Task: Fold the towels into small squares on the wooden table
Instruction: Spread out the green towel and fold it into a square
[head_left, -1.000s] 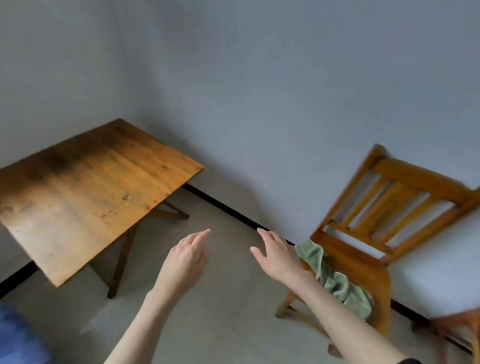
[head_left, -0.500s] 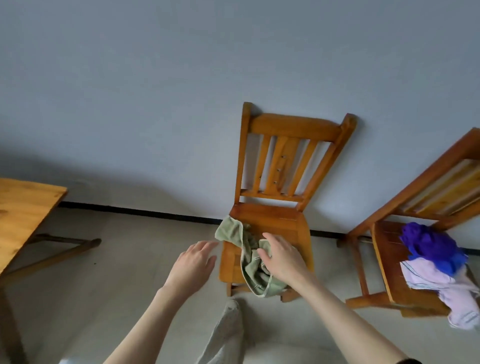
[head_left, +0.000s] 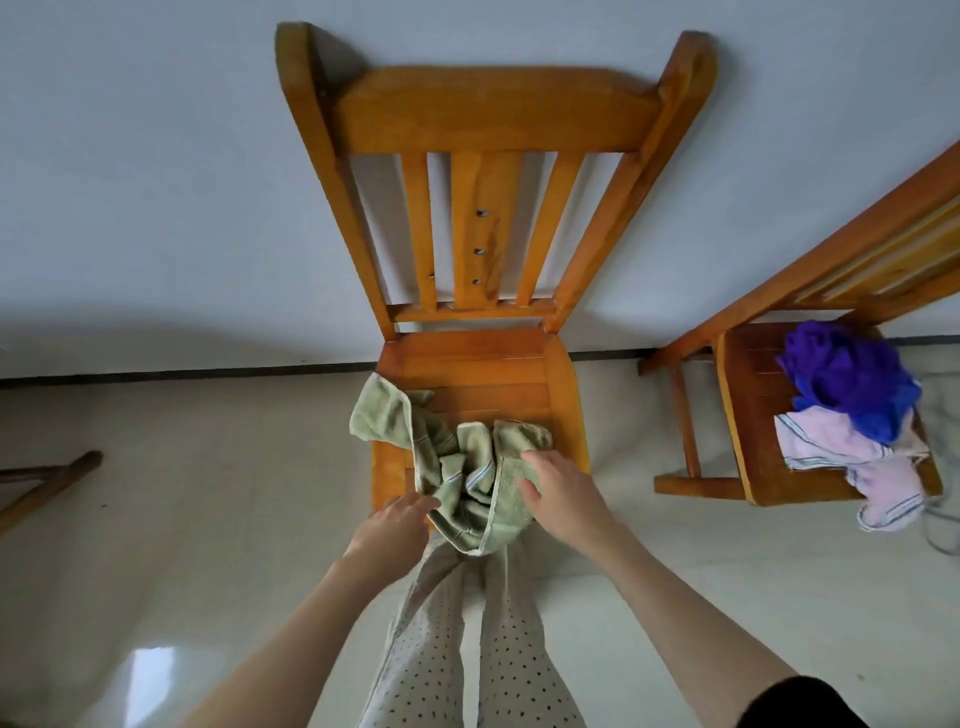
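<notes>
A crumpled green towel (head_left: 467, 478) lies on the front of a wooden chair's seat (head_left: 478, 374) and hangs a little over its front edge. My left hand (head_left: 392, 527) reaches in from below, its outstretched fingertips touching the towel's lower left edge. My right hand (head_left: 563, 493) rests on the towel's right side with the fingers spread. Neither hand has closed around the cloth. The wooden table top is out of view.
A second wooden chair (head_left: 748, 415) stands to the right, holding a purple towel (head_left: 847, 379) on top of a pink one (head_left: 862, 462). A wooden table leg (head_left: 47, 486) shows at the left edge. My legs in dotted trousers (head_left: 467, 639) stand before the chair. A grey wall is behind.
The view swung right from the table to the chair and drew close. Both hands moved down onto the green towel; the left hand went from hovering beside it to touching it.
</notes>
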